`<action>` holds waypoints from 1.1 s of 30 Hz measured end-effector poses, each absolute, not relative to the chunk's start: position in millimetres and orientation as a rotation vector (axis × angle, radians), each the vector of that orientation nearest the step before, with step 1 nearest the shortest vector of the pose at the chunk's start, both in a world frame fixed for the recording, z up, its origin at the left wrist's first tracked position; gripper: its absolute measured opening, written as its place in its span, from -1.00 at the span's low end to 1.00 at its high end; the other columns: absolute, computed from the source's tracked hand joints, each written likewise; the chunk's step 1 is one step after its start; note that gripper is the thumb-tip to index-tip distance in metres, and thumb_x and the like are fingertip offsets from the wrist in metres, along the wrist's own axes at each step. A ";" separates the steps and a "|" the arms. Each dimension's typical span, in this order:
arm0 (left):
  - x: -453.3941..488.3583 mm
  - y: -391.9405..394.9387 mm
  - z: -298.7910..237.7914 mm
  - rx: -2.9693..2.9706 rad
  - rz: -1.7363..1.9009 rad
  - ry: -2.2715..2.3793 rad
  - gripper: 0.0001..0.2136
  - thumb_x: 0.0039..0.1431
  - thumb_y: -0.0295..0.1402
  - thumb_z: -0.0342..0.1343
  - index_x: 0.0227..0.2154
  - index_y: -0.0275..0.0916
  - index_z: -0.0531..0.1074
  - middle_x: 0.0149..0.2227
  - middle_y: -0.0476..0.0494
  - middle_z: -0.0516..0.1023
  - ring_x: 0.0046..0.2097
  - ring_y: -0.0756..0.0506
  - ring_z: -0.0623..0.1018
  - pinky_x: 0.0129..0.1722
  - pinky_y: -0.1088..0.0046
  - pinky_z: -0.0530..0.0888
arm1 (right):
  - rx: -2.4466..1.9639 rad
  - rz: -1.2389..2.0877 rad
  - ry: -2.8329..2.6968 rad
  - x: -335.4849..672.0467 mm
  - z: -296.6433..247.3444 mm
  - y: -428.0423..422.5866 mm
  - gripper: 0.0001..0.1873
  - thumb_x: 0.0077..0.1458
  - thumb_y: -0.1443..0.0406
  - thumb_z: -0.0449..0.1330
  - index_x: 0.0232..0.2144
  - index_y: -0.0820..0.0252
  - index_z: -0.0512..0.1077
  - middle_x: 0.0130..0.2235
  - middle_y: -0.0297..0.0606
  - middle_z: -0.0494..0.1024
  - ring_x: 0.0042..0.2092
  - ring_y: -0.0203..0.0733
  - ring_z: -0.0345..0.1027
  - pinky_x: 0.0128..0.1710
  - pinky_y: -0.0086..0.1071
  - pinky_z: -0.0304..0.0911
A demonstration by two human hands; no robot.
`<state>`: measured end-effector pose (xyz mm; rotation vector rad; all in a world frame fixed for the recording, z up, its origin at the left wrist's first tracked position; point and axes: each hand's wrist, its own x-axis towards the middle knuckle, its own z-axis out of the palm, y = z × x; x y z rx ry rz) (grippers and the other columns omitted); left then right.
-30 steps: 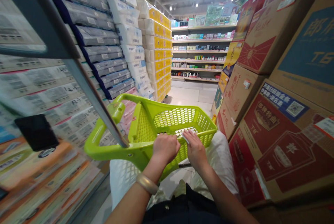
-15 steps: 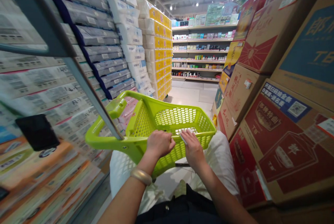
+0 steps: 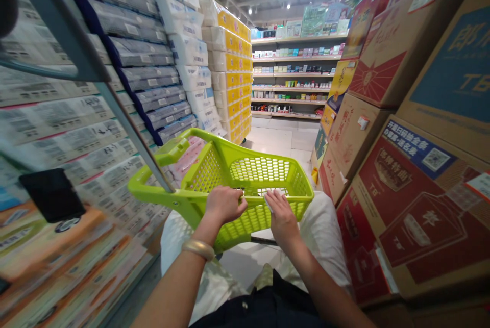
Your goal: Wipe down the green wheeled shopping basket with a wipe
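Observation:
A lime-green plastic shopping basket cart (image 3: 264, 162) with mesh sides stands sideways in front of my legs. My left hand (image 3: 225, 204), a gold bangle at its wrist, is closed over the near rim. Farther right on that same rim lies my right hand (image 3: 282, 214), its fingers together and pressing a thin white wipe (image 3: 269, 203), mostly hidden under them. A grey metal pull handle (image 3: 133, 136) rises at a slant from the cart's left end.
Packs of tissue paper (image 3: 225, 78) are stacked high on the left, with a black phone (image 3: 52, 194) on orange packs nearby. Cardboard cartons (image 3: 417, 205) wall the right side. Product shelves (image 3: 294, 73) stand beyond the pale floor (image 3: 285, 136).
My left hand has shifted slightly left along with the basket cart, which has turned a little. My right hand stays on the rim with the wipe, almost unmoved.

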<state>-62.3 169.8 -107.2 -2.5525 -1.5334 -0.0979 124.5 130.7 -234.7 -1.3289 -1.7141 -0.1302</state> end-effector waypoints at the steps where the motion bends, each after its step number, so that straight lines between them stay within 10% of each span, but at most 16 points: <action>1: -62.6 170.2 -106.9 -2.546 -0.091 -1.545 -0.64 0.21 -0.19 -0.09 -0.42 -0.21 0.58 -0.38 -0.28 0.62 -0.29 -0.24 0.58 -0.24 0.26 0.37 | -1.323 -0.131 -1.719 126.5 -235.0 129.9 -0.41 0.07 0.55 -0.06 0.11 0.18 0.42 0.14 -0.17 0.48 0.24 -0.08 0.27 0.26 -0.03 0.16; 33: -68.0 172.5 -108.3 -2.583 -0.088 -1.490 -0.50 0.30 -0.06 -0.18 -0.45 -0.15 0.61 -0.39 -0.24 0.63 -0.30 -0.20 0.57 -0.31 0.34 0.32 | -1.299 -0.117 -1.654 148.3 -235.6 124.9 -0.45 0.08 0.52 -0.05 0.07 0.15 0.45 0.10 -0.15 0.52 0.18 -0.07 0.35 0.23 0.03 0.20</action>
